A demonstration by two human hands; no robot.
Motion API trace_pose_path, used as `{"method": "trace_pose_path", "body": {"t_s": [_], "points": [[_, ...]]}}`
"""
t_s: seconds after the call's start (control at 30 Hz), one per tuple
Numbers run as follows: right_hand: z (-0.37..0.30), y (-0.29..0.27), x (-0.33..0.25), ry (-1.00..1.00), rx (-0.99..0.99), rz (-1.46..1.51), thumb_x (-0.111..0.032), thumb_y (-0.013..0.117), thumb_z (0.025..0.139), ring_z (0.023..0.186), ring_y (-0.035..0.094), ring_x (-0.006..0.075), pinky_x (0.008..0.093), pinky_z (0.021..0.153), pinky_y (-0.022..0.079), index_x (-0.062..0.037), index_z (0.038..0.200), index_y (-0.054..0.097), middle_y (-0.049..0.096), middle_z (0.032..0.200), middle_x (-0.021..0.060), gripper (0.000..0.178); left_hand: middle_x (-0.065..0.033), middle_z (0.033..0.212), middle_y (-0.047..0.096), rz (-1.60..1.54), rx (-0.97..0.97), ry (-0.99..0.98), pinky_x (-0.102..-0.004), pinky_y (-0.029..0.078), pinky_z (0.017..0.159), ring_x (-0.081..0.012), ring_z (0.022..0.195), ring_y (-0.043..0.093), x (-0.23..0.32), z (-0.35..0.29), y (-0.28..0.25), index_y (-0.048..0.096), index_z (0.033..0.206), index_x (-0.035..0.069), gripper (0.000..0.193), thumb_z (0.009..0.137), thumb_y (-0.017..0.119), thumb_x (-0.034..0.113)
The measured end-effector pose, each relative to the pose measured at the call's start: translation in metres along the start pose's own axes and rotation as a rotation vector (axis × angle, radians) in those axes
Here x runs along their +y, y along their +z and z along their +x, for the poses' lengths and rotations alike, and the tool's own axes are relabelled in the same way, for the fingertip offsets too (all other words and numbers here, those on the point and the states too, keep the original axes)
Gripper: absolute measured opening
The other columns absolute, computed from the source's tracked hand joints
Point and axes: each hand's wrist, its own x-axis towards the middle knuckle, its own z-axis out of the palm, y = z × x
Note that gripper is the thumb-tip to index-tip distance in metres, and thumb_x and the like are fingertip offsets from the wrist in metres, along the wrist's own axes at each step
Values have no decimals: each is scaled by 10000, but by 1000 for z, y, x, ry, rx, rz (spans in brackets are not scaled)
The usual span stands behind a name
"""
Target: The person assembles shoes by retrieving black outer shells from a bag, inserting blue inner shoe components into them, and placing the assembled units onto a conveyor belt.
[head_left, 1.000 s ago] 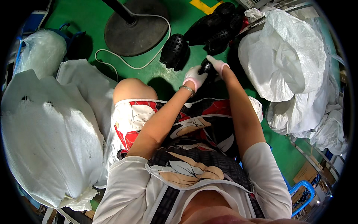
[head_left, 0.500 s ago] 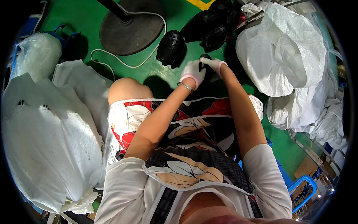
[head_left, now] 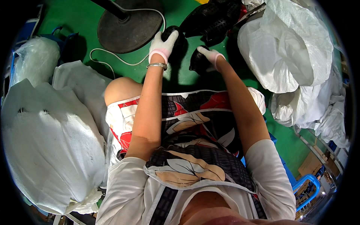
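1. Two white-gloved hands reach forward over the green floor (head_left: 87,41), set apart from each other, each at its own dark moulded piece.
2. The left hand (head_left: 162,45) lies on the farther black shell (head_left: 180,39), with thumb and fingers spread wide across its near left side. Its fingertips run into dark shadow, so I cannot tell whether it grips the shell or only touches it.
3. The right hand (head_left: 210,57) holds the nearer black shell (head_left: 197,62) by its upper right side, thumb laid along the top. This shell is in front of the lap, to the right of the farther one and a little closer to the body.
4. Just beyond both hands lies a cluster of black shells (head_left: 212,19), overlapping one another.
5. Ahead on the left is a round dark base (head_left: 129,32), with a white cable (head_left: 123,60) curving over the floor beside it.
6. A silvery bracelet (head_left: 156,66) circles the left wrist; a patterned apron (head_left: 198,140) covers the lap.
7. White sacks (head_left: 283,47) are bunched on the right, and white sheeting (head_left: 52,138) drapes a bulky heap on the left.
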Motion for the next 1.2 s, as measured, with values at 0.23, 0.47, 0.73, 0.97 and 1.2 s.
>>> {"method": "trace_pose_path", "body": {"t_s": [0.23, 0.47, 0.73, 0.97, 1.2], "points": [[6, 10, 2, -77, -69, 26, -509, 668, 743, 1169, 503, 324, 520, 941, 424, -34, 1380, 335, 461, 1333, 159, 862, -254, 1257, 524, -7, -68, 32, -388, 406, 972, -352, 1157, 526, -6, 3, 5, 470, 1307, 5, 858, 711, 615, 605], [31, 17, 8, -137, -90, 36, -416, 665, 775, 1204, 476, 324, 437, 950, 438, -24, 1456, 155, 379, 1389, 212, 936, -255, 1252, 519, 23, -76, 25, -408, 408, 972, -375, 1150, 521, -3, -1, 7, 463, 1321, 38, 871, 704, 593, 639], [20, 19, 0, -253, 121, -437, -463, 588, 786, 1218, 473, 349, 386, 1002, 391, 4, 1399, 310, 436, 1355, 242, 819, -257, 1267, 501, 60, -44, 33, -414, 402, 979, -383, 1158, 510, 1, -5, 11, 442, 1338, 50, 875, 709, 591, 640], [-5, 24, -12, -349, 300, -658, -478, 552, 792, 1182, 490, 381, 403, 992, 400, -38, 1346, 410, 511, 1273, 246, 722, -264, 1284, 479, 135, 19, 27, -425, 395, 985, -401, 1168, 492, 11, -15, 10, 419, 1356, 64, 875, 719, 577, 642], [-18, 21, -10, -399, 330, -734, -439, 557, 816, 1093, 549, 391, 440, 936, 440, -34, 1250, 470, 570, 1172, 249, 600, -284, 1278, 476, 214, 151, 179, -437, 356, 1015, -415, 1195, 454, 5, -18, 15, 416, 1341, 26, 851, 756, 564, 627]]}}
